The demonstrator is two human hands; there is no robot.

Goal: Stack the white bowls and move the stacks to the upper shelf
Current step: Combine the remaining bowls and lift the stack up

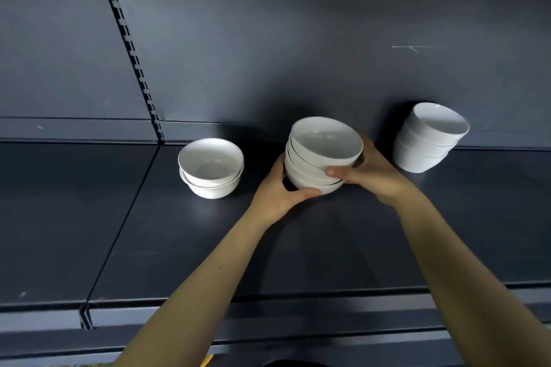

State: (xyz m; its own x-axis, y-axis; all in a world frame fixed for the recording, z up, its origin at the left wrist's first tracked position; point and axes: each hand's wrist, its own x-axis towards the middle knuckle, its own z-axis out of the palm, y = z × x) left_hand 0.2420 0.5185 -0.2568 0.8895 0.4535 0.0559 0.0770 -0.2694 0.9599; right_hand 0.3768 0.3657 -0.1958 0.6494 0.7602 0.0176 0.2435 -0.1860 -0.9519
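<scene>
My left hand and right hand curl fingers round the middle stack, tilted, at frame centre on the shelf. The left stack and right stack flank it, apart.

readable text: none anywhere, tbh
middle stack of bowls: plain white, no logo or print showing
left stack of bowls: same deal, plain white
right stack of bowls: plain white too
shelf: dark, no tag or number to read on the front edge
back panel: just a pale scratch, not letters
</scene>
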